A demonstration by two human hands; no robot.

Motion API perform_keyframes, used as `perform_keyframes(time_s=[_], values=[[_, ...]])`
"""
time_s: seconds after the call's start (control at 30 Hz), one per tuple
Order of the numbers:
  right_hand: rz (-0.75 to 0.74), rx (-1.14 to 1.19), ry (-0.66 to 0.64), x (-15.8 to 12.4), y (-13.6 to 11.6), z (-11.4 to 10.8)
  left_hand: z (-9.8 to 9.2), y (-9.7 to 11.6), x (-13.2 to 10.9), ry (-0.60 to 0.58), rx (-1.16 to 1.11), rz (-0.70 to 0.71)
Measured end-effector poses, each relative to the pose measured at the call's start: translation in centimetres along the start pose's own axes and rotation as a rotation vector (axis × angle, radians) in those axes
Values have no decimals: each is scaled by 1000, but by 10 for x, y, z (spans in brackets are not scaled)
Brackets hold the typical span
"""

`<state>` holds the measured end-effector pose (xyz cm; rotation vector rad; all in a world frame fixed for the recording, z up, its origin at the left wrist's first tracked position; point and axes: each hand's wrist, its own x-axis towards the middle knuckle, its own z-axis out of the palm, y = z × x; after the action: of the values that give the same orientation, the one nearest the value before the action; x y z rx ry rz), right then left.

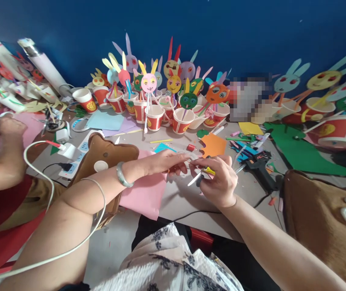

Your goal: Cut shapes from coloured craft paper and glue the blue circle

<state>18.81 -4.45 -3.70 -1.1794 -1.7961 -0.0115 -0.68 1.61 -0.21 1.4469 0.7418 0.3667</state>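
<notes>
My left hand (173, 161), with a jade-like bangle on its wrist, reaches in from the left above the table. Its fingers press together at the tips, close to the right hand's fingertips; whatever thin thing lies between them is too small to make out. My right hand (219, 180) is closed around a slim white pointed stick (194, 178), which slants down-left out of the fingers. A small yellow piece (209, 171) also shows in that grip, its kind unclear. Beneath the left wrist lies pink paper (145, 190). Orange paper (213, 144) lies just beyond the right hand.
Behind stand several red-and-white paper cups (183, 121) with rabbit-faced paper figures. A black glue gun (262, 167) and green paper (306, 153) lie right. Left are a power strip (77, 157), a brown cushion (112, 147), a white cable (53, 173) and another person's arm (7, 153).
</notes>
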Motion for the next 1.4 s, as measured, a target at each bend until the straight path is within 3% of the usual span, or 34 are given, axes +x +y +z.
perform_keyframes(time_s=[0.1,0.17,0.3,0.4,0.57,0.77,1.07,1.4], values=[[-112,-17,3,0,1,0,4,1,0,23,-106,37],[-108,2,16,1,0,1,3,1,-1,46,-146,76],[159,101,56,2,-4,2,-1,-1,1,170,-140,128],[365,321,74,6,-4,2,-2,-3,3,261,-139,184],[554,617,25,13,-4,0,0,-3,3,306,-89,222],[572,631,-2,11,-5,2,3,-2,2,335,-21,248],[575,601,-6,5,-1,4,6,-2,2,256,-62,145],[552,598,-46,7,-1,2,3,-6,4,232,4,175]])
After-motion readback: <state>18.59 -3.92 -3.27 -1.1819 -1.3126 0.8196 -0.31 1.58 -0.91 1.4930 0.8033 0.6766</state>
